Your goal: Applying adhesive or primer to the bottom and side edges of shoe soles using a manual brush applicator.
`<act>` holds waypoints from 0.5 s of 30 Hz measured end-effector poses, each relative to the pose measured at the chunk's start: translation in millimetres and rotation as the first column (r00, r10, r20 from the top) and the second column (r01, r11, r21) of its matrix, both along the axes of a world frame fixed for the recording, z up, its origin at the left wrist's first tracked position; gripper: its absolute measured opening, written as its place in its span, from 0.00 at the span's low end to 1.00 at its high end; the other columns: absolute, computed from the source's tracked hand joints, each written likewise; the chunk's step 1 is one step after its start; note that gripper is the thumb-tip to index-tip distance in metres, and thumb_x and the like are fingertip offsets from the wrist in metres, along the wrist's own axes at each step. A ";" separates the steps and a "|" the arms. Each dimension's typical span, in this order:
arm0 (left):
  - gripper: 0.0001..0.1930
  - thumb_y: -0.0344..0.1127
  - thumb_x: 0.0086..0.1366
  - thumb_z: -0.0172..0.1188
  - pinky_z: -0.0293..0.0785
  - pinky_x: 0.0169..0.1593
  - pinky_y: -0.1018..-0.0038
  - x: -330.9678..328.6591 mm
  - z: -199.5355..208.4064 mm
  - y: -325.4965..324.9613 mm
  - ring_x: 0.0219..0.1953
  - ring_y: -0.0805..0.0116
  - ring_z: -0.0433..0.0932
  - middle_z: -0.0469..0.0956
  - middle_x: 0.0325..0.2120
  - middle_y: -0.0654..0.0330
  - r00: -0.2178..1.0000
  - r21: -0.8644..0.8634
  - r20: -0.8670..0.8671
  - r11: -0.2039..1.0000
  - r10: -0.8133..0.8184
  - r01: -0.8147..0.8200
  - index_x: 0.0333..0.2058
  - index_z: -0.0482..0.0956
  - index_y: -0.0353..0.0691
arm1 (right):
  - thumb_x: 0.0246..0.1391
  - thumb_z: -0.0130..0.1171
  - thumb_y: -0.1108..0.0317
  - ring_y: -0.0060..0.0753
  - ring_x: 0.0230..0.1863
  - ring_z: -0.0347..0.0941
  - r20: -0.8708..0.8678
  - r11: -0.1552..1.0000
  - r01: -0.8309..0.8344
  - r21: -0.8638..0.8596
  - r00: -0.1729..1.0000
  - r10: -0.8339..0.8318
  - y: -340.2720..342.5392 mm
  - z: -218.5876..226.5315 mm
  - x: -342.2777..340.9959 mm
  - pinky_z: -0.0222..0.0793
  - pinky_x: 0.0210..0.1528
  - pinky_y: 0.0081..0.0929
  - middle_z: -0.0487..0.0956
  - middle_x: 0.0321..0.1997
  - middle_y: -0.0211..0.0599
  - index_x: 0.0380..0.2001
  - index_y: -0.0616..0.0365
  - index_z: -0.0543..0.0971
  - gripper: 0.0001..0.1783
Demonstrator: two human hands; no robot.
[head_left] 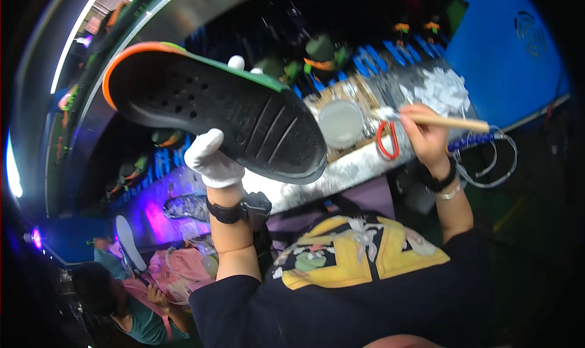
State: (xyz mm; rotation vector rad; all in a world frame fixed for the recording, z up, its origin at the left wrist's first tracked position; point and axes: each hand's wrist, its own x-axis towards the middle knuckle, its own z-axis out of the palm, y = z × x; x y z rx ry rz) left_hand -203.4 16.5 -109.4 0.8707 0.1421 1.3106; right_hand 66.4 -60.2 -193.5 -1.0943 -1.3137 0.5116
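My left hand (pixel 214 159), in a white glove, is closed around the middle of a large shoe sole (pixel 268 131). The sole's black inner face, with small holes and ridges, is turned up; its edge is orange at one end and green along the far side. Gloved fingertips show beyond that far edge. My bare right hand (pixel 426 138) grips a brush (pixel 460 122) by its pale wooden handle. The brush's pale tip lies beside a round tub (pixel 340 124) of cloudy whitish liquid. A red loop (pixel 387 142) is close to my right fingers.
White scraps (pixel 440 92) are heaped on the bench (pixel 359 165) at the right, before a blue panel (pixel 509 49). Dark shoe parts with blue pieces line the far side. At lower left, another person (pixel 131 305) holds a pale sole (pixel 130 243) under purple light.
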 end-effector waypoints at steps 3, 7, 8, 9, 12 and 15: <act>0.40 0.39 0.42 0.55 0.53 0.57 0.54 2.2 -30.2 -2.6 0.55 0.48 0.56 0.55 0.54 0.43 0.981 -0.133 0.125 0.977 -0.150 0.166 0.56 0.51 0.34 | 0.45 0.56 0.76 0.10 0.21 0.61 0.044 0.987 -0.080 -0.137 0.995 0.087 17.1 -13.8 -7.8 0.54 0.21 0.10 0.71 0.23 0.26 0.27 0.63 0.75 0.03; 0.39 0.54 0.52 0.52 0.59 0.54 0.55 -12.4 -59.9 -14.7 0.53 0.48 0.59 0.56 0.53 0.42 0.947 -0.311 0.279 0.918 -0.159 0.246 0.55 0.52 0.33 | 0.45 0.56 0.75 0.10 0.20 0.60 0.084 0.981 -0.110 -0.160 0.989 0.124 29.2 -25.7 -20.5 0.54 0.20 0.10 0.71 0.22 0.25 0.26 0.63 0.74 0.03; 0.39 0.56 0.52 0.51 0.61 0.53 0.55 -17.0 -64.7 -14.8 0.52 0.48 0.60 0.57 0.52 0.42 0.926 -0.353 0.336 0.889 -0.170 0.292 0.55 0.52 0.33 | 0.45 0.56 0.75 0.10 0.20 0.60 0.104 0.979 -0.117 -0.168 0.985 0.136 31.2 -27.0 -22.1 0.54 0.20 0.10 0.71 0.22 0.25 0.26 0.63 0.74 0.03; 0.39 0.56 0.52 0.51 0.61 0.53 0.55 -20.0 -64.0 -17.9 0.52 0.48 0.60 0.57 0.52 0.42 0.926 -0.354 0.341 0.890 -0.164 0.288 0.55 0.52 0.33 | 0.45 0.56 0.75 0.10 0.20 0.61 0.130 0.976 -0.122 -0.179 0.981 0.147 33.0 -30.4 -22.8 0.54 0.19 0.10 0.71 0.22 0.26 0.26 0.64 0.74 0.04; 0.31 0.51 0.55 0.52 0.66 0.50 0.63 -27.7 -65.4 -23.4 0.46 0.56 0.68 0.66 0.46 0.45 0.958 -0.407 0.230 0.877 -0.171 0.254 0.51 0.61 0.33 | 0.45 0.56 0.74 0.11 0.19 0.61 0.162 0.969 -0.111 -0.223 0.975 0.149 33.9 -38.5 -21.6 0.54 0.19 0.11 0.71 0.21 0.27 0.26 0.64 0.74 0.04; 0.31 0.51 0.55 0.52 0.66 0.49 0.63 -28.7 -74.5 -20.8 0.46 0.57 0.68 0.66 0.46 0.46 0.968 -0.420 0.192 0.878 -0.162 0.231 0.51 0.61 0.33 | 0.45 0.56 0.74 0.11 0.18 0.61 0.202 0.970 -0.106 -0.218 0.968 0.151 40.5 -53.8 -17.8 0.54 0.18 0.11 0.71 0.21 0.28 0.26 0.64 0.74 0.04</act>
